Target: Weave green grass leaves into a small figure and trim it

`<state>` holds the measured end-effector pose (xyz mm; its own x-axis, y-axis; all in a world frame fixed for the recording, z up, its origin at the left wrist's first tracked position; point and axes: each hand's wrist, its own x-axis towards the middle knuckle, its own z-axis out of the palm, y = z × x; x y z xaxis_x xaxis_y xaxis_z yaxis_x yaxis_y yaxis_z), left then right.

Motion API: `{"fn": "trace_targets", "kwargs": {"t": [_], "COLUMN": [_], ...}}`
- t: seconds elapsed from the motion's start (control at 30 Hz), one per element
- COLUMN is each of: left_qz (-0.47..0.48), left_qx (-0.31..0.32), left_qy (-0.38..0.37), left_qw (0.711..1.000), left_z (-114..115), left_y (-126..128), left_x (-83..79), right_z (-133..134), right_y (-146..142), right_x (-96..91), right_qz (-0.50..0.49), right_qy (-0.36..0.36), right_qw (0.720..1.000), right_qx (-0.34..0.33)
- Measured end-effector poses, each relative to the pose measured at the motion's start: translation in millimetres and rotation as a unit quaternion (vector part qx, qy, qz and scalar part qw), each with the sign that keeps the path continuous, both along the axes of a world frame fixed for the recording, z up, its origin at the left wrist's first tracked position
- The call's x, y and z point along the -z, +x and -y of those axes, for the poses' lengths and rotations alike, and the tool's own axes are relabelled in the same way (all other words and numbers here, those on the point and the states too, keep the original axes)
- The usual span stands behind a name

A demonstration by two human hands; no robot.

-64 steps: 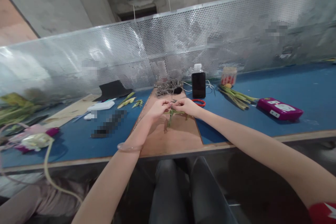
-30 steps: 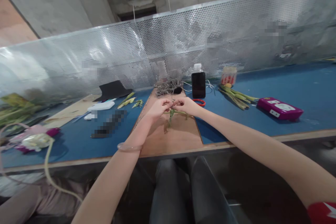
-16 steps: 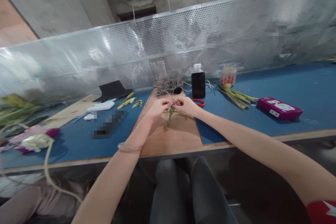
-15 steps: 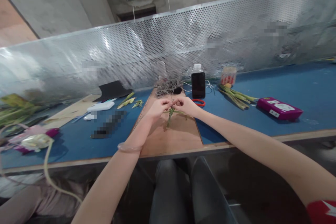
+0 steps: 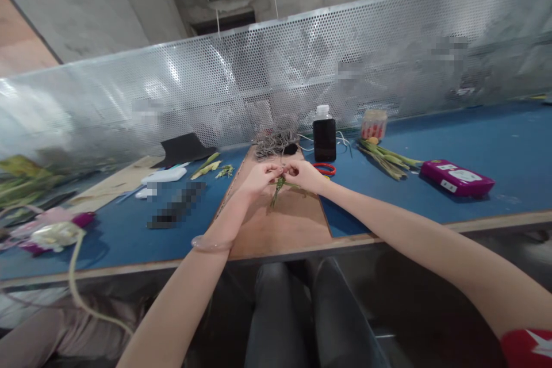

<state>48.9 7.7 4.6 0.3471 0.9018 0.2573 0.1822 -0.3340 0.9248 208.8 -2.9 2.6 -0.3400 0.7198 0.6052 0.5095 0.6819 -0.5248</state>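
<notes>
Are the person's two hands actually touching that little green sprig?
Touching. The head view shows the top of the green sprig pinched where the fingertips of the left hand and right hand meet.

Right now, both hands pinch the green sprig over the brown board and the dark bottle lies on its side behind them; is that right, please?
Not quite: the bottle stands upright, cap on top, as the head view shows. The rest holds: the left hand and right hand pinch the sprig over the board.
</notes>
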Motion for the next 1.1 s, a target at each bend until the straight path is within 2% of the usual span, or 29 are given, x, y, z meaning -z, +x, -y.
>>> {"fn": "trace_targets", "kwargs": {"t": [0.3, 0.73, 0.87, 1.1], "left_qz": [-0.010, 0.012, 0.029, 0.050], "left_qx": [-0.005, 0.045, 0.053, 0.054], "left_qy": [0.008, -0.008, -0.030, -0.059], "left_qw": [1.000, 0.999, 0.998, 0.996], "left_z": [1, 4, 6, 13], "left_y": [1, 1, 1, 3], "left_x": [-2.0, -1.0, -3.0, -9.6], "right_z": [2, 2, -1, -1], "right_y": [0, 3, 7, 16], "right_x": [-1.4, 0.6, -0.4, -6.8], "right_qz": [0.002, 0.008, 0.006, 0.001], "right_qy": [-0.023, -0.082, -0.107, -0.187], "right_qw": [1.000, 0.996, 0.990, 0.964], "right_qx": [-0.001, -0.043, -0.090, -0.191]}}
